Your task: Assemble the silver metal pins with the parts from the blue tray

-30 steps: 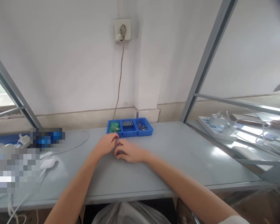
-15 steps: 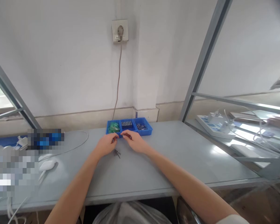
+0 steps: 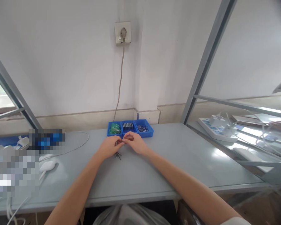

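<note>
My left hand [image 3: 109, 147] and my right hand [image 3: 137, 144] meet above the table, just in front of a blue three-part tray [image 3: 148, 134]. Both are closed in a pinch, fingertips touching or nearly so. Whatever lies between the fingertips is too small to make out. Beside and partly under my left hand, several thin metal pieces [image 3: 118, 155] lie on the tabletop. Green packaging [image 3: 114, 128] fills the tray's left compartment. In the middle one sits a dark block of small cylinders with light tops [image 3: 127, 125]; loose metal pieces [image 3: 142, 128] lie in the right one.
A grey table [image 3: 173, 156] stands against the wall. White cables and a white plug-like piece [image 3: 48, 166] lie at left, near a blurred-out area. Metal frame posts [image 3: 207, 56] rise on both sides. Beyond the right one is a white power strip [image 3: 216, 129].
My hands have come together: the gap between their fingertips has closed, with my left fingers moving right. The whole view has shifted slightly. The tray and metal pieces stay put.
</note>
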The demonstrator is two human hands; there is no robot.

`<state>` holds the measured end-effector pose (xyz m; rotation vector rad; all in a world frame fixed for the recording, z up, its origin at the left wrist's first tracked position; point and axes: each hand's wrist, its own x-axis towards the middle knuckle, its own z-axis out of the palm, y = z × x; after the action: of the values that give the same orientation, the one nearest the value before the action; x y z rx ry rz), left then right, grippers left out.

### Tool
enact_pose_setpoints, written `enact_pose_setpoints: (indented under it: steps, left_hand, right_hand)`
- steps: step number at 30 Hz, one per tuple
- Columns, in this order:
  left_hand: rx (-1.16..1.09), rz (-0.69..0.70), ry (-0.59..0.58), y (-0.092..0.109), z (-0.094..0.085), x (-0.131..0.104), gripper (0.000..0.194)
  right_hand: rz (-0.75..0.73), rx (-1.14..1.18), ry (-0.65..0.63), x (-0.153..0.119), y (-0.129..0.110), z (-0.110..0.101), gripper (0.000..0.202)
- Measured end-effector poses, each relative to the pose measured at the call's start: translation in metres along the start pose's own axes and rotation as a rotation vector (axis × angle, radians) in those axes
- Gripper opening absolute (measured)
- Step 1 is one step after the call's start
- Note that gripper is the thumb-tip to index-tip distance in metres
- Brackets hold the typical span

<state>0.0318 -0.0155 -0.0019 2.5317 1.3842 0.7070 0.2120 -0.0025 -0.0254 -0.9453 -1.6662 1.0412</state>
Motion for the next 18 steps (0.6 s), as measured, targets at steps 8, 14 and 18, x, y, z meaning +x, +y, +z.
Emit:
enact_pose_setpoints:
  steps: [8, 14, 18]
  left_hand:
    - [0.051, -0.029, 0.03, 0.002, 0.002, 0.001, 0.022]
    - [0.062, -0.025, 0.047, 0.003, 0.004, 0.0, 0.019]
    - [0.011, -0.02, 0.066, 0.003, 0.001, 0.0, 0.022]
  right_hand:
    - [-0.054, -0.076, 0.061, 0.003, 0.001, 0.003, 0.018]
    - [-0.071, -0.135, 0.118, -0.002, -0.002, 0.006, 0.016]
    - [-0.129, -0.065, 0.225, 0.002, -0.013, -0.004, 0.019]
